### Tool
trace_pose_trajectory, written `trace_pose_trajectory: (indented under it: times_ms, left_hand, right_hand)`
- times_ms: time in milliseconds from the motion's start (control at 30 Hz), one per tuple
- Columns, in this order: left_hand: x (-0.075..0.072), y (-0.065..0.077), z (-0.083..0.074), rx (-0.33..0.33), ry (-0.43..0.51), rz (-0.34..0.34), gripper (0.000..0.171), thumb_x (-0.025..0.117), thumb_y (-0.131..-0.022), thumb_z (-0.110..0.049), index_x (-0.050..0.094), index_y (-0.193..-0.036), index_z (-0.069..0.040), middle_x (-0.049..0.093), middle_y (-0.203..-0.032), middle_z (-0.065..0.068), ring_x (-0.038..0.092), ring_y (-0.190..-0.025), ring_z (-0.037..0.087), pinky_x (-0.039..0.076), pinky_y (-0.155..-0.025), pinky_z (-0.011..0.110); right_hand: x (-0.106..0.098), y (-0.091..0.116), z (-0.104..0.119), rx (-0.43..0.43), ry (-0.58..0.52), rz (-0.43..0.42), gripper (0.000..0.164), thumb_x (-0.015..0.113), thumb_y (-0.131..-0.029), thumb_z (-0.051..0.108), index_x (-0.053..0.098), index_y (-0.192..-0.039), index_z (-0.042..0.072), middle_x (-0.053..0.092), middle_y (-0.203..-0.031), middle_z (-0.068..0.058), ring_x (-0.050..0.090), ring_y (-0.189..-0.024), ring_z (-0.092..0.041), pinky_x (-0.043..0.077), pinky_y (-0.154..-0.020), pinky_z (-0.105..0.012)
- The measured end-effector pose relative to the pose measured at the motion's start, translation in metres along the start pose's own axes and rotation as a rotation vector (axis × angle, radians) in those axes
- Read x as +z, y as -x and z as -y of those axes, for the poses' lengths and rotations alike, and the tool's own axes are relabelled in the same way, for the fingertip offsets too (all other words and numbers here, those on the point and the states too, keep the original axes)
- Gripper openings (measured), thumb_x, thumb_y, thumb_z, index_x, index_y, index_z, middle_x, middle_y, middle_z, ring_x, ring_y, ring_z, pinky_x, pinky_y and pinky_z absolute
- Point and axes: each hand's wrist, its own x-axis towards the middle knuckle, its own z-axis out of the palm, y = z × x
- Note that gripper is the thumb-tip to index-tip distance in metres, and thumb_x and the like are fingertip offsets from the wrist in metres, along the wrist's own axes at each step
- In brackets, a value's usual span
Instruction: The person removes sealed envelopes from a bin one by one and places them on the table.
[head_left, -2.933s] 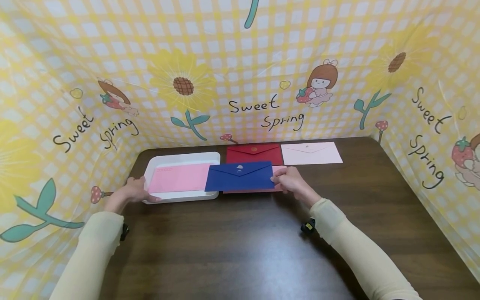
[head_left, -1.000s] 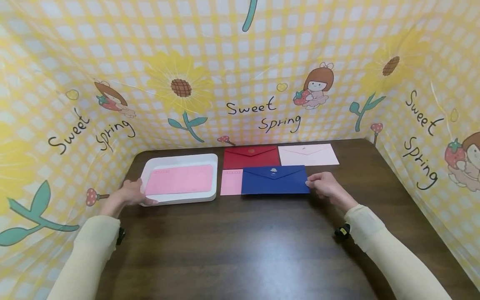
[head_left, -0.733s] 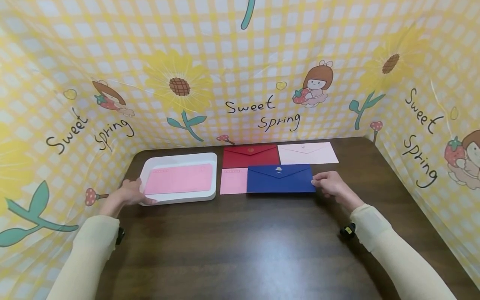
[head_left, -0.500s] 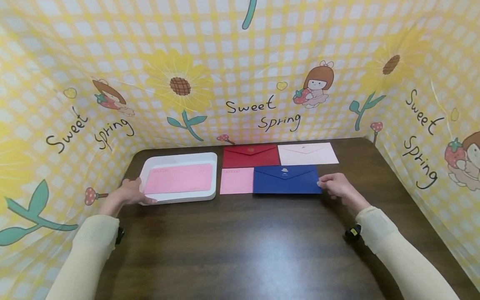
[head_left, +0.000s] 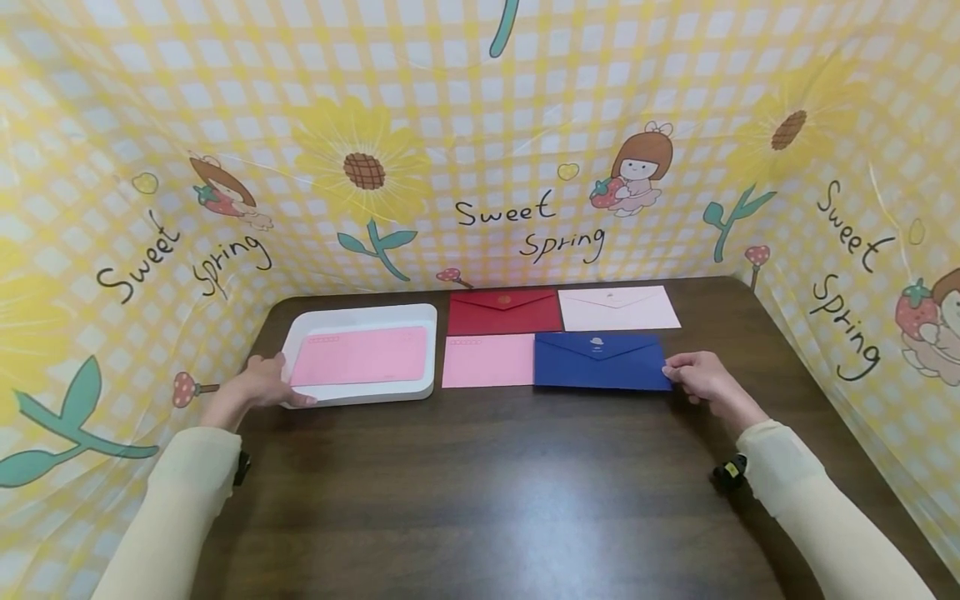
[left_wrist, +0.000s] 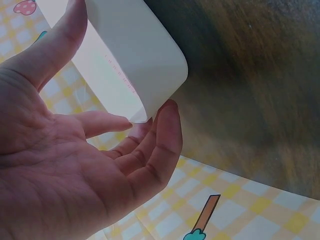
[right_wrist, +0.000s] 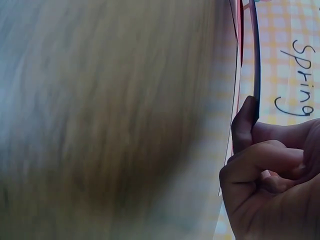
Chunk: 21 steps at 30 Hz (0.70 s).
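My right hand (head_left: 705,379) pinches the right edge of a blue envelope (head_left: 600,362) with a pale hat emblem on its flap. In the right wrist view that envelope (right_wrist: 257,55) is seen edge-on, with thumb and index finger at its end. The envelope overlaps the right part of a pink envelope (head_left: 487,362) in the head view. At the left, my left hand (head_left: 264,383) grips the end of a white tray (head_left: 360,393), thumb along its near side. Close up, its curled fingers meet the tray wall (left_wrist: 155,75). Another pink envelope (head_left: 360,357) lies in the tray.
Behind lie a red envelope (head_left: 504,315) and a pale pink envelope (head_left: 621,310), side by side near the back edge of the brown wooden table (head_left: 465,483). A yellow checked cloth (head_left: 480,142) hangs around the back and sides.
My right hand has carried the blue envelope rightward from the tray's right end, uncovering the left part of the pink envelope beside the tray. The left hand has stayed on the tray.
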Motion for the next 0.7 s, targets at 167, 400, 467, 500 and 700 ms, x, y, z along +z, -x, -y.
trace_pose_trajectory:
  times_ms: [167, 400, 467, 500, 700]
  left_hand:
    - [0.002, -0.005, 0.004, 0.001, 0.008, 0.002, 0.129, 0.087, -0.082, -0.048, 0.009, -0.149, 0.030, 0.016, -0.145, 0.058, 0.020, -0.134, 0.067, 0.027, -0.110, 0.075]
    - [0.009, -0.014, 0.014, -0.016, 0.036, 0.016, 0.140, 0.088, -0.077, -0.058, 0.007, -0.151, 0.028, 0.014, -0.148, 0.058, 0.020, -0.136, 0.067, 0.025, -0.113, 0.075]
    - [0.009, -0.012, 0.012, -0.015, 0.033, 0.010, 0.138, 0.089, -0.078, -0.056, 0.008, -0.150, 0.029, 0.014, -0.147, 0.058, 0.020, -0.136, 0.067, 0.026, -0.112, 0.075]
    - [0.008, -0.010, 0.011, -0.013, 0.030, 0.008, 0.136, 0.088, -0.079, -0.054, 0.008, -0.150, 0.029, 0.014, -0.146, 0.058, 0.020, -0.136, 0.067, 0.026, -0.112, 0.075]
    - [0.002, 0.000, 0.002, -0.002, 0.012, -0.007, 0.126, 0.088, -0.083, -0.044, 0.009, -0.148, 0.031, 0.016, -0.143, 0.059, 0.022, -0.133, 0.068, 0.028, -0.110, 0.076]
  right_hand:
    - [-0.010, 0.002, -0.005, -0.006, 0.005, -0.019, 0.033, 0.056, -0.107, 0.009, 0.055, -0.129, -0.016, 0.045, -0.065, 0.004, 0.043, -0.057, -0.012, 0.040, -0.055, -0.027]
    - [-0.025, 0.001, -0.014, 0.002, -0.001, -0.026, 0.033, 0.056, -0.107, 0.009, 0.054, -0.130, -0.016, 0.044, -0.066, 0.005, 0.042, -0.057, -0.011, 0.041, -0.055, -0.027]
    - [-0.029, 0.002, -0.016, 0.008, 0.007, -0.030, 0.034, 0.055, -0.107, 0.009, 0.054, -0.130, -0.016, 0.044, -0.066, 0.005, 0.043, -0.057, -0.011, 0.042, -0.055, -0.027]
    - [-0.031, 0.002, -0.016, 0.013, 0.012, -0.032, 0.034, 0.055, -0.107, 0.009, 0.054, -0.130, -0.016, 0.044, -0.065, 0.005, 0.043, -0.058, -0.012, 0.042, -0.056, -0.027]
    - [-0.042, 0.003, -0.019, 0.039, 0.027, -0.037, 0.035, 0.056, -0.108, 0.010, 0.053, -0.132, -0.016, 0.045, -0.065, 0.005, 0.045, -0.059, -0.012, 0.043, -0.057, -0.027]
